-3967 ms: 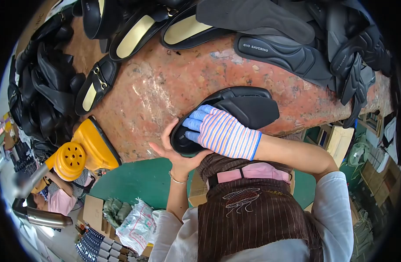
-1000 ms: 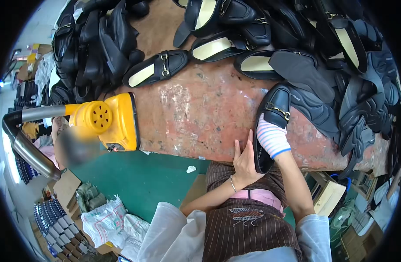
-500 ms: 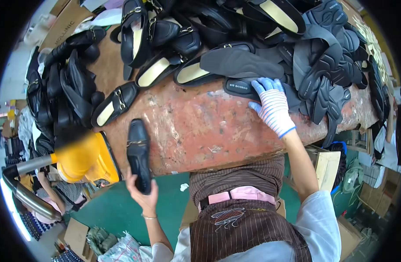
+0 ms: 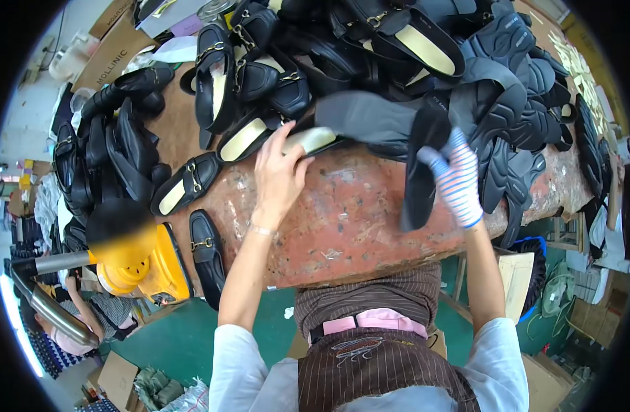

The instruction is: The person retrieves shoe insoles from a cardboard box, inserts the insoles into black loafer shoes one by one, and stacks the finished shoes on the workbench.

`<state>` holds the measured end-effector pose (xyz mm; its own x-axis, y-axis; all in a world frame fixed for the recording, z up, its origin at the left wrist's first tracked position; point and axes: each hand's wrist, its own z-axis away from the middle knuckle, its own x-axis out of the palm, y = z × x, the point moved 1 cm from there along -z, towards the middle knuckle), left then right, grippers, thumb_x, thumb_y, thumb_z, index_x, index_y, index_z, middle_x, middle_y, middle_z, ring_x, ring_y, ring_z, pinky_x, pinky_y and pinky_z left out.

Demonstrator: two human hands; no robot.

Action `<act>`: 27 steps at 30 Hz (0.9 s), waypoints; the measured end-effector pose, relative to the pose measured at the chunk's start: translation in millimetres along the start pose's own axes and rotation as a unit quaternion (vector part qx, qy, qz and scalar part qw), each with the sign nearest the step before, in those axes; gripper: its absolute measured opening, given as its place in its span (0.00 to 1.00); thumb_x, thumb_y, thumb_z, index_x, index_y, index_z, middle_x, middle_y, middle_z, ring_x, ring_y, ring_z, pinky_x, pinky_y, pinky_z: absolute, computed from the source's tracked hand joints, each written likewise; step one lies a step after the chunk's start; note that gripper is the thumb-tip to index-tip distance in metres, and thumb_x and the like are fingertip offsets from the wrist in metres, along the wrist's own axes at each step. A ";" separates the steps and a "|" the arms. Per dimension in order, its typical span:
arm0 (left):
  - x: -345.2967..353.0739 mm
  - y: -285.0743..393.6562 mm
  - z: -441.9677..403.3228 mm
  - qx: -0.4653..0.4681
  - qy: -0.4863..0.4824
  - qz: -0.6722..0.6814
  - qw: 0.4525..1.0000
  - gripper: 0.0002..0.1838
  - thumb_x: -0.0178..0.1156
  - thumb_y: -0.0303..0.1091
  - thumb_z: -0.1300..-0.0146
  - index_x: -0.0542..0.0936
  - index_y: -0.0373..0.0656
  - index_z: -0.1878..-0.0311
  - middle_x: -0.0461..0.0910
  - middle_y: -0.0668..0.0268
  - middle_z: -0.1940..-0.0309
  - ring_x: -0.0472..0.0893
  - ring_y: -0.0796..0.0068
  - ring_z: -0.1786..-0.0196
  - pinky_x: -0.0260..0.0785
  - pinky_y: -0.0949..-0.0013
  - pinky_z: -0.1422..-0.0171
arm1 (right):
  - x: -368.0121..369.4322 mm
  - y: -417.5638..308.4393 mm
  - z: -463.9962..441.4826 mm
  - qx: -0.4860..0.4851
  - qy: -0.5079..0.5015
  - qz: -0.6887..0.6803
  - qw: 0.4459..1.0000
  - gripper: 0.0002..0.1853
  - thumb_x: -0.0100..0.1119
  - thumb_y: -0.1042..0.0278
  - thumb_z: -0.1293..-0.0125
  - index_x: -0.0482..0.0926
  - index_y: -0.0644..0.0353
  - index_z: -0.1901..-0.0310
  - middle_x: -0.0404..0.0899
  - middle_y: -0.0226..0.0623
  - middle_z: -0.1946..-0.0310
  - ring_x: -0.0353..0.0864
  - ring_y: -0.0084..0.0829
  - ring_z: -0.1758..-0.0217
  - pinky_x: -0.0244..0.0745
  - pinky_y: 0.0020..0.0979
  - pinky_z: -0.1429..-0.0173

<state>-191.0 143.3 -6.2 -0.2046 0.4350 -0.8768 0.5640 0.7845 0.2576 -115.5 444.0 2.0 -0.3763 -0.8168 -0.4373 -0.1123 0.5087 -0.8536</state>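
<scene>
Over the scuffed counter (image 4: 328, 226), the knit-gloved right hand (image 4: 456, 182) is clamping a flat, blurred black insole (image 4: 420, 182). The bare left hand (image 4: 280, 175), half open, is touching a cream-lined shoe (image 4: 316, 141).

At the left end of the worktop (image 4: 342, 240) stands a yellow housing (image 4: 172, 264), partly blurred, with a jointed metal arm (image 4: 57, 262) reaching in from the left. Beyond the far left corner lie a cardboard box (image 4: 112, 65) printed MOLLINIC and a purple box (image 4: 186, 26). Past the left edge, a co-worker in pink (image 4: 73, 340) is partly visible. Below the near edge, a white scrap (image 4: 289, 312) lies on the green floor (image 4: 260, 357); green sacks (image 4: 153, 386) sit beside a white plastic bag (image 4: 192, 398). Near the right side are a pale wooden board (image 4: 515, 275), a blue-rimmed container (image 4: 537, 275) and a green mesh bag (image 4: 556, 290).
</scene>
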 end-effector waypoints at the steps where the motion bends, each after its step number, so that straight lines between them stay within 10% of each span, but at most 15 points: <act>1: -15.3 7.9 9.6 -0.037 -0.021 0.070 0.997 0.13 0.71 0.31 0.46 0.83 0.40 0.58 0.71 0.53 0.34 0.72 0.49 0.33 0.66 0.53 0.31 | -11.1 -3.4 -3.5 0.010 0.002 -0.001 1.000 0.14 0.69 0.69 0.38 0.77 0.60 0.54 0.80 0.31 0.70 0.81 0.30 0.66 0.74 0.31 0.59; 7: -71.2 27.7 129.8 -0.160 -0.054 0.026 0.985 0.14 0.71 0.30 0.46 0.84 0.41 0.56 0.76 0.51 0.40 0.78 0.50 0.41 0.69 0.59 0.34 | -34.3 -8.1 -16.6 0.157 -0.105 -0.363 0.913 0.10 0.59 0.66 0.29 0.79 0.59 0.51 0.85 0.36 0.57 0.83 0.26 0.51 0.74 0.26 0.45; 11: -80.1 64.0 130.5 -0.211 0.042 0.192 0.958 0.16 0.69 0.29 0.41 0.83 0.39 0.49 0.77 0.53 0.39 0.78 0.57 0.40 0.68 0.62 0.34 | -8.5 -57.5 9.8 0.134 -0.271 -0.290 0.908 0.11 0.60 0.63 0.31 0.80 0.61 0.54 0.85 0.38 0.57 0.83 0.31 0.51 0.75 0.32 0.42; 13: -65.8 94.9 102.7 -0.352 0.016 0.655 0.668 0.15 0.63 0.29 0.33 0.81 0.34 0.46 0.77 0.58 0.40 0.77 0.67 0.39 0.67 0.66 0.33 | 6.9 -72.0 22.9 0.057 -0.408 -0.217 0.885 0.12 0.60 0.62 0.31 0.81 0.63 0.59 0.85 0.41 0.57 0.84 0.37 0.51 0.75 0.38 0.41; 17: -4.9 105.0 59.8 -0.325 -0.026 0.680 0.656 0.17 0.58 0.29 0.28 0.75 0.32 0.39 0.82 0.62 0.49 0.80 0.74 0.46 0.71 0.67 0.38 | -10.9 -83.1 34.7 -0.157 -0.440 -0.137 0.874 0.14 0.61 0.66 0.34 0.80 0.64 0.50 0.82 0.36 0.53 0.81 0.32 0.49 0.74 0.36 0.41; 20: 28.3 94.7 25.5 -0.366 -0.002 0.762 0.534 0.19 0.61 0.32 0.29 0.75 0.33 0.40 0.83 0.62 0.52 0.81 0.75 0.48 0.75 0.68 0.42 | -109.6 -42.5 54.1 -0.053 0.057 -0.346 0.935 0.20 0.56 0.61 0.30 0.73 0.61 0.41 0.78 0.43 0.46 0.77 0.41 0.43 0.74 0.42 0.38; 21: 33.2 98.1 17.6 -0.368 0.003 0.762 0.533 0.19 0.61 0.32 0.29 0.75 0.33 0.40 0.83 0.62 0.52 0.81 0.75 0.48 0.75 0.68 0.42 | -128.0 -51.5 52.3 0.000 0.263 -0.084 0.961 0.29 0.55 0.57 0.29 0.64 0.62 0.32 0.74 0.42 0.42 0.74 0.37 0.39 0.71 0.42 0.34; 25: 33.0 116.6 3.6 -0.377 -0.136 0.735 0.548 0.22 0.67 0.41 0.33 0.79 0.34 0.44 0.83 0.56 0.50 0.83 0.66 0.49 0.77 0.62 0.45 | -152.9 -46.8 63.8 0.081 0.220 -0.298 0.925 0.30 0.57 0.58 0.30 0.65 0.65 0.32 0.77 0.39 0.46 0.73 0.29 0.54 0.70 0.34 0.43; 27: 5.9 114.9 35.3 -0.194 -0.048 0.375 0.905 0.27 0.73 0.50 0.42 0.82 0.40 0.47 0.80 0.52 0.43 0.79 0.53 0.40 0.72 0.50 0.36 | -158.3 -40.0 66.2 0.135 0.195 -0.432 0.870 0.30 0.59 0.59 0.30 0.67 0.67 0.32 0.79 0.37 0.48 0.72 0.24 0.63 0.69 0.29 0.49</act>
<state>-99.1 220.4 3.9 0.2008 0.8836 -0.4230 0.1873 0.3892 0.9019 9.4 534.9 86.6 -0.5476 -0.6815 0.4856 -0.3077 -0.3756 -0.8742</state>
